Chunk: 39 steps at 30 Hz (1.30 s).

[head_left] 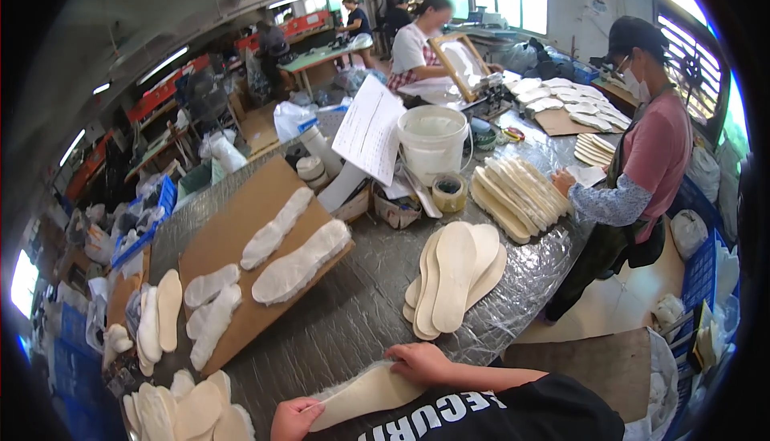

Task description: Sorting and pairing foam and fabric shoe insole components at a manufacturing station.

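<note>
A cream insole point(365, 399) with a fuzzy, fleecy far edge lies across in front of me at the table's near edge. My left hand point(297, 418) pinches its left end between thumb and fingers. At the other end, my right hand point(421, 362) grips it with curled fingers. Just beyond the right hand, a fanned stack of smooth cream insoles point(454, 277) rests on the table. Another loose pile of insoles point(188, 409) sits at the lower left. Farther left, fluffy white insoles point(301, 260) lie on a brown cardboard sheet point(265, 317).
A white bucket point(433, 140), a tape roll point(449, 192) and a paper sheet point(369, 130) stand mid-table. Rows of fleecy insoles point(520, 196) lie near a co-worker in pink point(658, 120) at the right. Another person point(413, 48) works at the far side. Blue crates point(148, 220) line the left.
</note>
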Each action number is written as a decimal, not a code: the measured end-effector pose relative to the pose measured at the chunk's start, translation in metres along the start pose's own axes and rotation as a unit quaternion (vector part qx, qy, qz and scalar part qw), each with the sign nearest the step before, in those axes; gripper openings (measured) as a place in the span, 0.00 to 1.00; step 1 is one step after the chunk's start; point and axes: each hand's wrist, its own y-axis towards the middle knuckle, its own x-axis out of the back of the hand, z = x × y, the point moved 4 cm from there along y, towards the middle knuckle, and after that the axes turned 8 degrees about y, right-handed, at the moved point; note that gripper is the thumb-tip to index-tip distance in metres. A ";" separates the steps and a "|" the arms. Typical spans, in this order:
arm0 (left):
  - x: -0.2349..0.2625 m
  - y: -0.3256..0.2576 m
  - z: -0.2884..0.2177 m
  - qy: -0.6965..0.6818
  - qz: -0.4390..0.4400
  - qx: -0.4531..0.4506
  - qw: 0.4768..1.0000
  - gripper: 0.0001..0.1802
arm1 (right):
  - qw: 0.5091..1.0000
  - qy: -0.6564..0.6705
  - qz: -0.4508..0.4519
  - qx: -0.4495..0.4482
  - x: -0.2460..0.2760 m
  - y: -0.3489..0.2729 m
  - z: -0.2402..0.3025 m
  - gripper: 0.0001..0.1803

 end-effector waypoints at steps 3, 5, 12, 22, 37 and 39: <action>0.000 0.009 0.000 0.037 0.014 -0.004 0.999 0.10 | 1.000 -0.016 -0.008 0.005 0.003 0.006 -0.005 0.18; 0.001 0.009 0.003 0.025 0.021 0.047 0.998 0.10 | 1.000 -0.025 -0.005 0.003 0.004 0.012 -0.005 0.19; 0.001 0.016 -0.004 -0.016 0.001 0.063 0.998 0.09 | 0.997 0.055 -0.037 0.030 0.024 0.016 0.008 0.17; 0.000 0.021 -0.017 0.101 0.034 0.004 0.994 0.07 | 0.998 0.047 -0.008 0.052 0.012 0.014 -0.001 0.20; -0.002 0.030 -0.007 0.036 0.004 0.019 0.999 0.07 | 0.999 0.016 0.017 0.048 0.013 0.020 0.001 0.19; -0.003 0.028 -0.008 0.061 -0.014 0.029 0.998 0.06 | 0.999 0.016 0.016 0.048 0.013 0.020 0.000 0.19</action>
